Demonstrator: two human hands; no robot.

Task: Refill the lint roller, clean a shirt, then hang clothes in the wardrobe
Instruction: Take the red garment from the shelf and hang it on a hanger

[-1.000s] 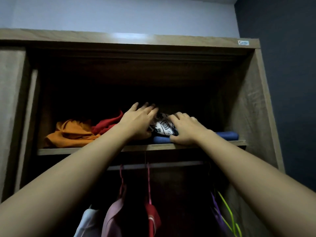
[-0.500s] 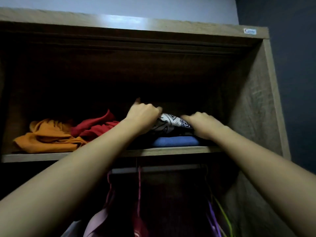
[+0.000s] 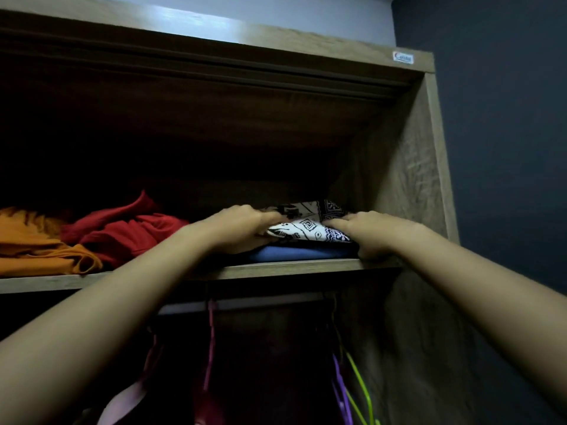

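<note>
Head view: the patterned garment (image 3: pixel 306 233) shows more than half a second ago, lying on the blue folded cloth (image 3: pixel 294 253) near the front right corner of the shelf (image 3: pixel 291 267). The left hand (image 3: pixel 242 230) has slid to its left edge, grip clamped there. The right hand (image 3: pixel 368 233) is clamped on its right edge. The red cloth (image 3: pixel 129 233) and orange cloth (image 3: pixel 40 251) lie towards the shelf's left end.

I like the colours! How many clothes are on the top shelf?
4: an orange one far left, a red one beside it, a folded blue one right, a patterned one atop it. Others may hide in the dark.
</note>
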